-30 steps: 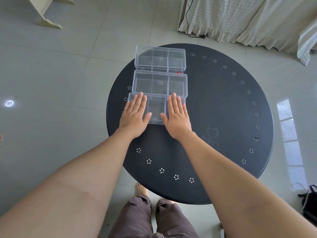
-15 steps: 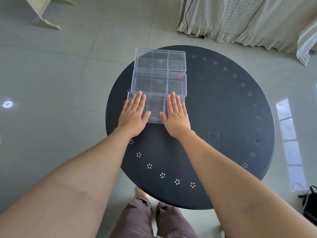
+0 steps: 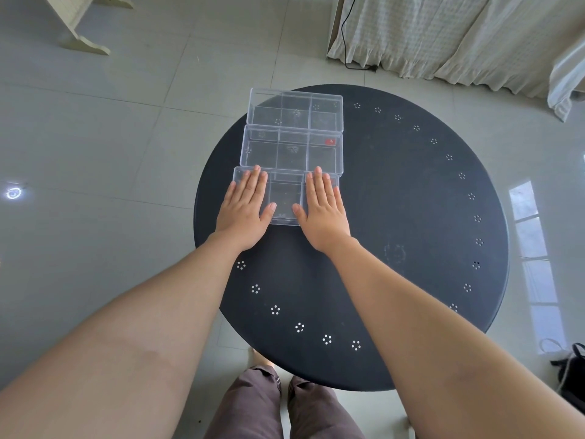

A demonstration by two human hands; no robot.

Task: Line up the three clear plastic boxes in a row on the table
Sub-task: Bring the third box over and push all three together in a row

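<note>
Three clear plastic compartment boxes sit in a line running away from me on the left part of the round black table [image 3: 411,217]. The far box [image 3: 296,110] touches the middle box [image 3: 292,150], which carries a small red sticker. The near box [image 3: 285,198] touches the middle one and sits slightly further left. My left hand [image 3: 245,207] lies flat on the near box's left part, fingers extended. My right hand [image 3: 323,210] lies flat on its right part in the same way. Neither hand grips anything.
The far box overhangs the table's far-left edge. White curtains [image 3: 443,36] and a black cable hang at the back right. A cream furniture leg [image 3: 82,42] stands at the top left, a dark bag [image 3: 569,369] on the floor at the right.
Both hands stay flat on the near box. The boxes keep their arrangement; the view has shifted slightly, with the table appearing a little lower in frame.
</note>
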